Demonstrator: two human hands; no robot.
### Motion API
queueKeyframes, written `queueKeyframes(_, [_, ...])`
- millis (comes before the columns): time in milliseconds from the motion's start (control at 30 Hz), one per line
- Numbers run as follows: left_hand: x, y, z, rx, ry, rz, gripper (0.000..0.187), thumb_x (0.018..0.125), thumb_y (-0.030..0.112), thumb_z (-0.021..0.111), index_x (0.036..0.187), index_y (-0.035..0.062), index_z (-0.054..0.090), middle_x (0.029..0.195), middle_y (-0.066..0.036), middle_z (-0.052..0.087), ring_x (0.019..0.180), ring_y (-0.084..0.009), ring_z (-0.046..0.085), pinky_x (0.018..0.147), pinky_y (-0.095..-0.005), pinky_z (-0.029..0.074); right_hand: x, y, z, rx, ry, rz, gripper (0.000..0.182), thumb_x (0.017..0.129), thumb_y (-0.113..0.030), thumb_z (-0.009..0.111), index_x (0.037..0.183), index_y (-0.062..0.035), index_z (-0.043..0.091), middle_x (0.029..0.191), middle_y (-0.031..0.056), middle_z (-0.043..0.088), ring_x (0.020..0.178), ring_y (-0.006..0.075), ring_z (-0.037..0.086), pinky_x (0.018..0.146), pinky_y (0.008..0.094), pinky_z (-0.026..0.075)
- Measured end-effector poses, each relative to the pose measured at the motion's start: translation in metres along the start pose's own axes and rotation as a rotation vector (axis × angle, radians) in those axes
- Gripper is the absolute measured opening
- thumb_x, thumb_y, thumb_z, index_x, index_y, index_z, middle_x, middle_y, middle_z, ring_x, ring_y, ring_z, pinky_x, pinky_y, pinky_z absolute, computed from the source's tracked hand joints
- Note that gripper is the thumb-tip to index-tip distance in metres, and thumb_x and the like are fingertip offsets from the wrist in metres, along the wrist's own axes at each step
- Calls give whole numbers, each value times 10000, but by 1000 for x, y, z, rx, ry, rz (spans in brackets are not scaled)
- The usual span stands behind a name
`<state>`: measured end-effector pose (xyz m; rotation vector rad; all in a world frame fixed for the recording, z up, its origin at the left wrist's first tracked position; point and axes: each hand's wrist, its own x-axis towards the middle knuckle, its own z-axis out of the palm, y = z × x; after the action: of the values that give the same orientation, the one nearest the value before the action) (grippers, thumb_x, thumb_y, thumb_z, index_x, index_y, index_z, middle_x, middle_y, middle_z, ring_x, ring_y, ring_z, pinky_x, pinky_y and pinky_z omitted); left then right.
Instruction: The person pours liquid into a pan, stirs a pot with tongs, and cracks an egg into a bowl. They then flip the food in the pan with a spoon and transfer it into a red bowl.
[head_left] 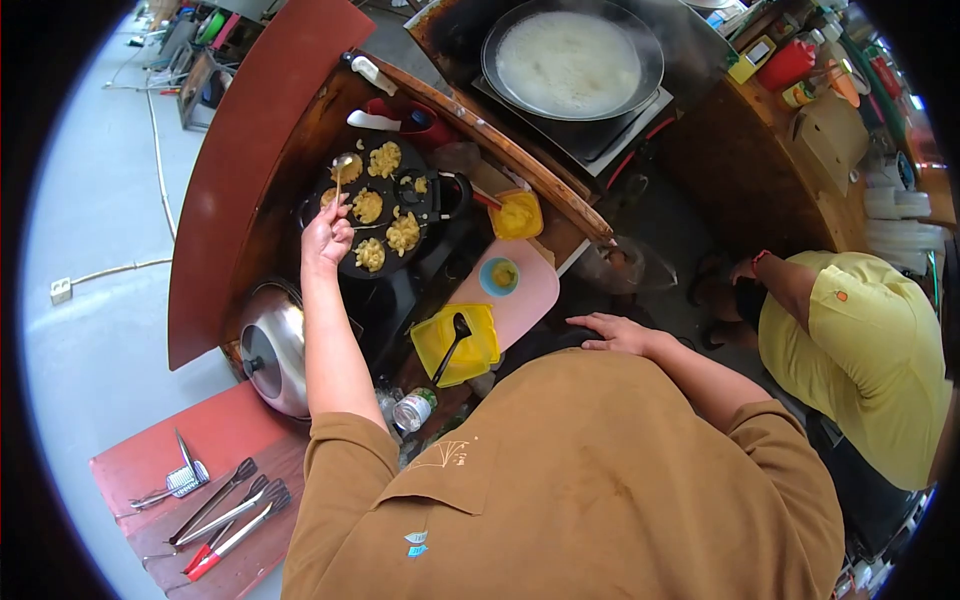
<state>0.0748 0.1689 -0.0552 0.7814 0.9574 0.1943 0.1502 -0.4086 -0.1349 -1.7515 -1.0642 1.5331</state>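
My left hand (328, 235) is closed around the thin handle of a metal spoon (343, 163). The spoon's bowl is over the upper left of a black pan (385, 225) with round hollows. Several portions of yellowish, lumpy food (404, 232) sit in those hollows. My right hand (612, 334) lies with its fingers stretched out beside the front of my body, holding nothing. Between the hands stand a yellow tub (432, 345) with a black ladle (455, 345) in it and a small blue bowl (499, 277) on a pink board (535, 300).
A large pan of pale, steaming liquid (570, 65) stands at the back. A metal lid (275, 350) is at the left, above a board with several tongs (235, 510). A smaller yellow container (516, 215) sits near the wooden rim. A person in yellow (860, 350) is at the right.
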Motion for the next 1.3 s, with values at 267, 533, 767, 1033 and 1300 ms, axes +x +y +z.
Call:
queueKeyframes(267, [-12,0,14,1023,465,711,228,1013,139,568,1128,10,716,762,-48,656,624,-135,593,591,-301,500,3,2,-5,78,-52,14,595,1008,-433,544,1535,-210,381,1516,215,447,1445,401,362,1183,482,316])
queueKeyframes(533, [-57,-2,51,1535,802,712,222,940,218,643,1108,133,762,1016,-183,742,953,-370,714,857,-462,549,13,8,0,-4,-68,57,673,968,-519,588,1462,-82,451,1439,231,521,1339,399,495,1114,436,408])
queueKeyframes(767, [-115,-56,38,1804,981,664,172,910,89,568,1077,65,603,1003,-210,695,907,-437,691,802,-532,562,7,1,-14,-20,-49,-53,691,929,-490,655,1436,-58,467,1410,240,541,1319,403,510,1100,446,422])
queueKeyframes(1033, [-116,-84,33,1821,1006,681,114,947,74,506,1018,18,575,995,-224,621,910,-428,674,778,-530,566,-2,2,-20,-9,-70,-46,688,911,-423,697,1445,-61,460,1378,253,561,1286,416,535,1085,448,428])
queueKeyframes(1300, [-104,-93,33,1882,969,637,137,936,62,503,1004,-6,600,1020,-253,626,914,-444,677,773,-514,572,-11,11,-23,-32,-53,-68,679,920,-447,681,1444,-73,467,1383,253,557,1287,415,533,1080,454,433])
